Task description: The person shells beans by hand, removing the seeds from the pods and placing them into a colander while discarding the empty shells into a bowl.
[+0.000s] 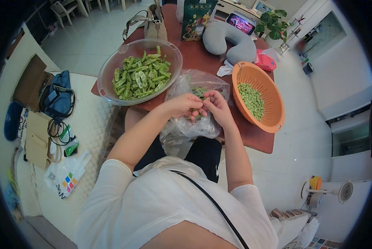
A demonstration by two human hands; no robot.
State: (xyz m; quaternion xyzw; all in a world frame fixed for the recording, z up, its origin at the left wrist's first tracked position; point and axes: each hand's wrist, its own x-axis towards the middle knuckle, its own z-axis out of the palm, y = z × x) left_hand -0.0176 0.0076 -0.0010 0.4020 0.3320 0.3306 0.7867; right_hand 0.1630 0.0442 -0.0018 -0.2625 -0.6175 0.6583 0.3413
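My left hand (183, 105) and my right hand (217, 106) meet above a clear plastic bag (186, 129) on my lap side of the table. Their fingers are pinched closed together on a small green soybean pod, mostly hidden by the fingertips. More green pods (199, 91) show inside the crumpled bag behind my hands. Left of the bag, a wide translucent basin (104, 83) holds a heap of flattened green pods (142, 74). On the right, a tilted orange colander (272, 101) contains loose shelled green beans (251, 101).
The reddish-brown table (258, 143) also bears a grey neck pillow (227, 39), a propped phone (240, 23), a dark green paper bag (196, 20), a beige handbag (155, 25) and a pink packet (265, 61). A padded seat (90, 99) with bags lies left.
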